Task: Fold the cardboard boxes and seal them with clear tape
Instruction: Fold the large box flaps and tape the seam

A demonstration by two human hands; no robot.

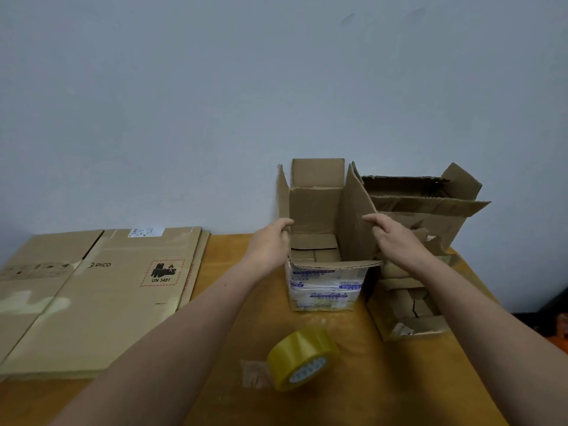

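Head: box (325, 287) upright, mouth up; left hand (270, 244), right hand (396, 238) grip sides.

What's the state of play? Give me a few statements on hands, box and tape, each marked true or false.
1. The left hand grips the box at its left side. True.
2. The right hand holds the tape roll. False: it holds the box's right flap; the tape roll lies on the table, in front of the box.
3. The box's top flaps are folded shut. False: they stand up and the box is open.
4. Flat cardboard lies on the table left of the box. True.
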